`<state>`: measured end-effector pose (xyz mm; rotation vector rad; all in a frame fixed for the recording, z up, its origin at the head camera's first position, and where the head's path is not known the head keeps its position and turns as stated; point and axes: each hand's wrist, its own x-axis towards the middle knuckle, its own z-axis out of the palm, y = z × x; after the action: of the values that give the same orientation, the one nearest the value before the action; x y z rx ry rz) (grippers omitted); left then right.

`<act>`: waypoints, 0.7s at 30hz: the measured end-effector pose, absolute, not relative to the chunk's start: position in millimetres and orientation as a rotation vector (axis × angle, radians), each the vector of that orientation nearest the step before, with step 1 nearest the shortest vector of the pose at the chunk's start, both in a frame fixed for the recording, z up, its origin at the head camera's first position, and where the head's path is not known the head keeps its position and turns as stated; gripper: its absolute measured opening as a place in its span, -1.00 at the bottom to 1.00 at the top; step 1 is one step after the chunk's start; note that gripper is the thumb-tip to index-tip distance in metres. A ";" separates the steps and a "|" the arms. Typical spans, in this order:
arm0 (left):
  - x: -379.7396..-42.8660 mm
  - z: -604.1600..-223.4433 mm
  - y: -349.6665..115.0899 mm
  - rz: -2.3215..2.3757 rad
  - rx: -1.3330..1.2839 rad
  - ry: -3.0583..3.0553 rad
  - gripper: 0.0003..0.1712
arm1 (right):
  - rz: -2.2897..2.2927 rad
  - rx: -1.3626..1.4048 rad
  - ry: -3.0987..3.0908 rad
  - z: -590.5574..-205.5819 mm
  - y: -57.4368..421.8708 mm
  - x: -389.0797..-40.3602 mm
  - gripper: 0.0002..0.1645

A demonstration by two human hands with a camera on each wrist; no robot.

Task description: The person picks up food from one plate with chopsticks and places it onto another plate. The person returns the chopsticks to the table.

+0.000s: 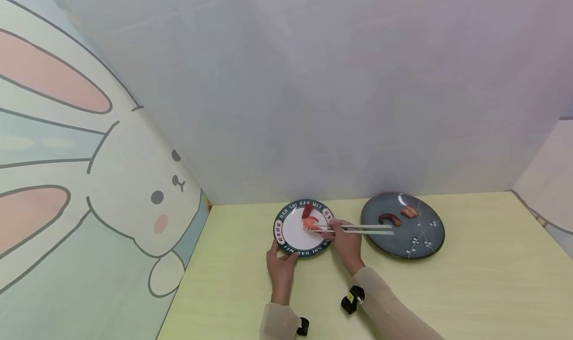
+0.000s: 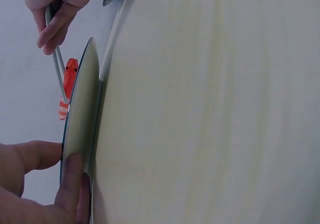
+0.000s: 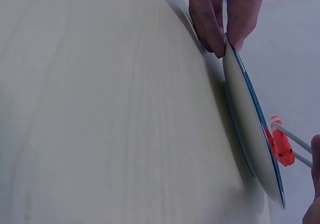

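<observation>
My left hand (image 1: pixel 281 268) pinches the near-left rim of a small white plate (image 1: pixel 295 236) with a dark lettered border. In the left wrist view, that plate (image 2: pixel 82 114) is seen edge-on between the thumb and fingers, its near side slightly raised. My right hand (image 1: pixel 346 243) grips a pair of pale chopsticks (image 1: pixel 371 229), tips pointing left over the plate. At the tips is an orange-red toy shrimp (image 1: pixel 310 223), with pale stripes and black eyes visible in the right wrist view. Whether it touches the plate is unclear. A dark red piece (image 1: pixel 307 211) lies behind the shrimp on the plate.
Right of the small plate sits a larger dark blue-grey plate (image 1: pixel 389 245) with a white blossom pattern. It bears a curved dark red piece (image 1: pixel 390 218) and a brownish meat-like piece (image 1: pixel 409 212). A grey wall (image 1: pixel 313 106) rises behind the pale yellow table (image 1: pixel 224 270).
</observation>
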<state>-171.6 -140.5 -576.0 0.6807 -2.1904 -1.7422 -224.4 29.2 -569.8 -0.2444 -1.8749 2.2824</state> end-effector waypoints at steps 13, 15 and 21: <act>-170.9 -577.0 -140.4 -1.748 0.677 -2.168 -0.05 | 2.284 -0.257 -1.817 -570.4 39.4 -223.4 -0.61; -170.7 -576.5 -140.4 -1.753 0.673 -2.161 -0.04 | 2.267 -0.263 -1.838 -570.5 41.9 -223.2 -0.61; -170.4 -576.5 -139.7 -1.756 0.680 -2.158 -0.04 | 2.275 -0.267 -1.844 -569.4 49.7 -221.9 -0.60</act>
<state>-170.4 -139.7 -576.5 0.6796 -2.1576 -1.7557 -221.9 49.7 -569.4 -0.2667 -1.8439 2.2748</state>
